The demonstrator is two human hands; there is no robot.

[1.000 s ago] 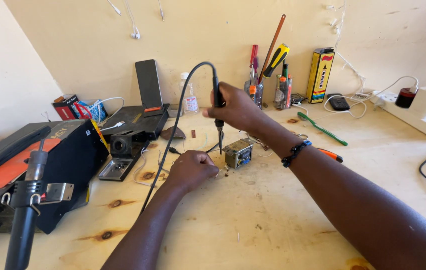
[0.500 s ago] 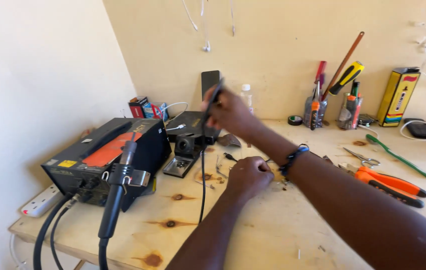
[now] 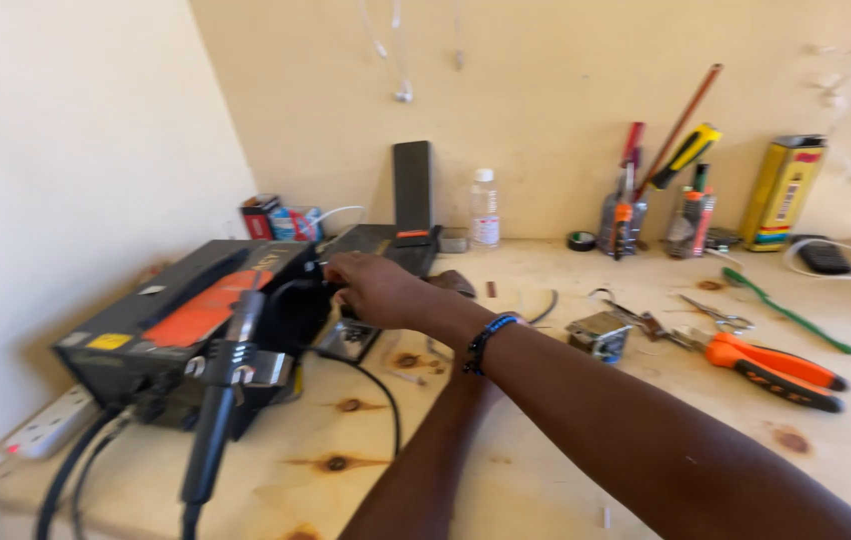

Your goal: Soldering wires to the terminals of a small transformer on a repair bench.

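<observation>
Beside the black soldering station (image 3: 175,320), the right hand (image 3: 375,290) grips a black soldering iron (image 3: 310,295).

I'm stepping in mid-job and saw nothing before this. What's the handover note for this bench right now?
Right hand: reached across to the black soldering station, fingers curled at the stand beside it; grip unclear. A black cable runs from there.
Left hand: hidden under the right forearm.
Small metal part lies free on the bench, orange pliers to its right.
Done: nothing holds the part.
Left: cannot tell from here.
</observation>
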